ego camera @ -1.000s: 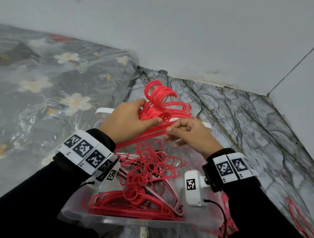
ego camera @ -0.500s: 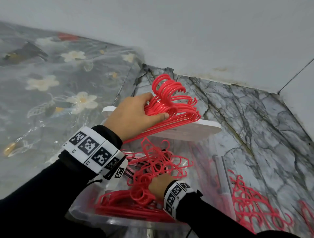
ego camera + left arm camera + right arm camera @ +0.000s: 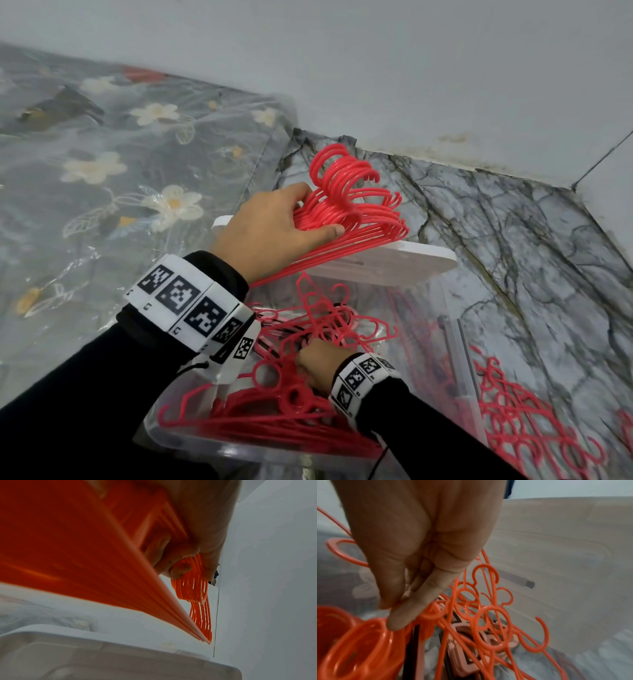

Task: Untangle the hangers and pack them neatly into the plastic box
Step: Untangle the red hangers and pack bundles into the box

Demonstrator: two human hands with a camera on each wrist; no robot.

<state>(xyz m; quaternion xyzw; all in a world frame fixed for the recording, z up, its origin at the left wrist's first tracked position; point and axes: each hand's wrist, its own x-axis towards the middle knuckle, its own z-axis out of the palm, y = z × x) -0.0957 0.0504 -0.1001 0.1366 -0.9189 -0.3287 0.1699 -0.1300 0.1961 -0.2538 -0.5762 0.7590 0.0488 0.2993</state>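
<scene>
My left hand (image 3: 317, 214) grips a neat stack of red hangers (image 3: 363, 219) by the necks, above the far end of the clear plastic box (image 3: 191, 442). The left wrist view shows the fingers (image 3: 180, 569) curled round that stack (image 3: 85, 547). My right hand (image 3: 315, 363) is down inside the box among tangled red hangers (image 3: 325, 318). There the thumb and fingers (image 3: 392, 612) pinch a hanger (image 3: 429, 615) in the tangle. A flat pile of hangers (image 3: 274, 421) lies along the box's near side.
A white lid (image 3: 404, 263) leans at the box's far end. More loose red hangers (image 3: 520, 418) lie on the marble floor (image 3: 513, 222) to the right. A flowered sheet under clear plastic (image 3: 102, 171) is on the left. The grey wall (image 3: 411, 68) is behind.
My right hand let go of the held stack and dropped into the box onto the tangled hangers. My left hand kept the stack and moved slightly forward.
</scene>
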